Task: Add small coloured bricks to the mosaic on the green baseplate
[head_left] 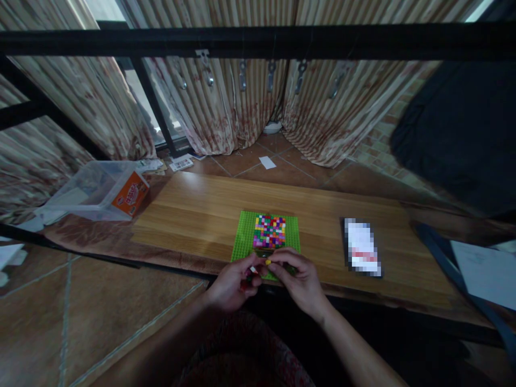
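A green studded baseplate (243, 228) lies near the front edge of the wooden board, with a dense square of small multicoloured bricks (270, 231) pressed onto its middle. Over the plate's near edge, my left hand (233, 282) is curled around several loose small bricks (246, 279), red and white among them. My right hand (300, 274) pinches a yellow brick (268, 262) between thumb and forefinger, close beside the left fingertips. Both hands cover the near part of the baseplate.
The wooden board (193, 207) carries a pixelated phone-like object (362, 247) to the right. At the left stands a clear plastic bin (88, 199) with an orange label. A black metal bar (258, 42) crosses above, before striped curtains (226, 107). Papers (484, 269) lie far right.
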Tool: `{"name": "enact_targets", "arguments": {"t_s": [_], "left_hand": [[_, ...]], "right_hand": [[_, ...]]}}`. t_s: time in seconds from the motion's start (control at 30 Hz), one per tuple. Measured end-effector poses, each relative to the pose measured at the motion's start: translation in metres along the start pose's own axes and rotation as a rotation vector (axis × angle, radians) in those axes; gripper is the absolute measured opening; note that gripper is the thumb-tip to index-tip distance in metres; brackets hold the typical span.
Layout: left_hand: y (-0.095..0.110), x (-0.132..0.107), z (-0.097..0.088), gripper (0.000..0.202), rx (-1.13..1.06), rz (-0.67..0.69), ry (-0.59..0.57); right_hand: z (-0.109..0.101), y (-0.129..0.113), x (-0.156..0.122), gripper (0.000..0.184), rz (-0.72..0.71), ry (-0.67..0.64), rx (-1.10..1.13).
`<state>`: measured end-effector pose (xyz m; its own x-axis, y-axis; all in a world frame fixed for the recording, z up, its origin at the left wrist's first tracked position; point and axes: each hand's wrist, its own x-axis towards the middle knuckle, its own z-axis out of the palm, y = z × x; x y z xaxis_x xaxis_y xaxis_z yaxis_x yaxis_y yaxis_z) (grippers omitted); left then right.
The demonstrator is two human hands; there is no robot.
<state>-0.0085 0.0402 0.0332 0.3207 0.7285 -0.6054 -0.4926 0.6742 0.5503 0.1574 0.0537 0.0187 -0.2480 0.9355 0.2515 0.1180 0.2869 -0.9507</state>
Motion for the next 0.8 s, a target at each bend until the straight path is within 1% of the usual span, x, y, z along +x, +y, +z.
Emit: {"name": "enact_targets", "arguments": {"t_s": [0.07,0.13,0.23,0.37,0.53,0.63,0.73,0.8], "left_hand": [[0.002,0.000,0.001,0.037,0.018,-0.015,0.035],[0.004,-0.001,0.002,0.040,0.049,-0.018,0.052],[0.005,-0.001,0.003,0.036,0.131,0.035,0.053],[0.005,0.002,0.006,0.030,0.308,0.131,0.012],[0.007,0.004,0.008,0.031,0.401,0.143,0.047],[0.010,0.001,0.010,0.030,0.451,0.141,0.031],[0.011,0.000,0.011,0.026,0.486,0.174,0.015],[0.012,0.001,0.011,0.023,0.521,0.227,0.022]], "right_hand": [[-0.001,-0.002,0.000,0.009,-0.014,0.007,-0.032],[-0.002,-0.003,0.000,0.009,-0.025,0.003,-0.059],[-0.002,-0.004,0.000,0.009,-0.042,-0.017,-0.092],[-0.001,-0.002,-0.001,0.010,-0.058,-0.046,-0.135],[-0.001,-0.001,-0.002,0.011,-0.059,-0.052,-0.173],[-0.001,-0.003,-0.002,0.012,-0.070,-0.054,-0.187],[-0.001,-0.004,-0.001,0.012,-0.070,-0.058,-0.194],[-0.001,-0.003,-0.001,0.013,-0.065,-0.043,-0.196]]}}
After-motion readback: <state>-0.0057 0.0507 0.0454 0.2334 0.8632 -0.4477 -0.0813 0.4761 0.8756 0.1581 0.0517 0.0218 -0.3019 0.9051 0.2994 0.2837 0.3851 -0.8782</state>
